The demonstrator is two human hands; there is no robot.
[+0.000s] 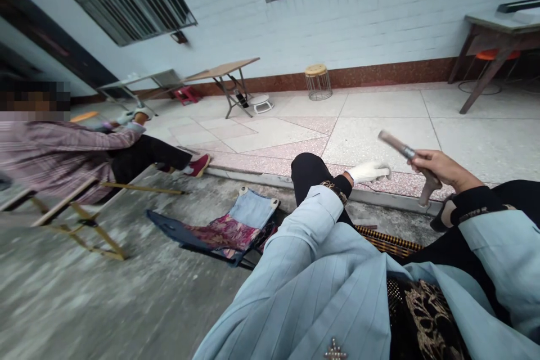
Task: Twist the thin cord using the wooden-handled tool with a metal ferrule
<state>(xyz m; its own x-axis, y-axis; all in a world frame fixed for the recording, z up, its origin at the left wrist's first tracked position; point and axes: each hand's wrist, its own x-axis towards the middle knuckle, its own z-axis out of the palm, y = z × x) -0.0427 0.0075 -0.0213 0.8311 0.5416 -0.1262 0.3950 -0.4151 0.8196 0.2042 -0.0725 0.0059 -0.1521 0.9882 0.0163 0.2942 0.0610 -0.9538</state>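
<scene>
My left hand (368, 172), in a white knit glove, reaches past my knee just above the step edge. Its fingers are stretched forward, and a thin dark line shows beside them. My bare right hand (436, 167) is closed around a short wooden-handled tool (395, 144). The tool has a metal band near its middle. Its lower part curves down below my fingers, and I cannot make out its exact kind. A yellow-and-black woven thing (386, 241) is partly visible between my legs.
A low folding chair (244, 230) with patterned cloth stands at my left. Beyond it sits another person (71, 146) wearing gloves. A tiled step (295, 129) runs ahead, with a wire-frame stool (318, 83), folding table (223, 70) and wooden desk (485, 39) on it.
</scene>
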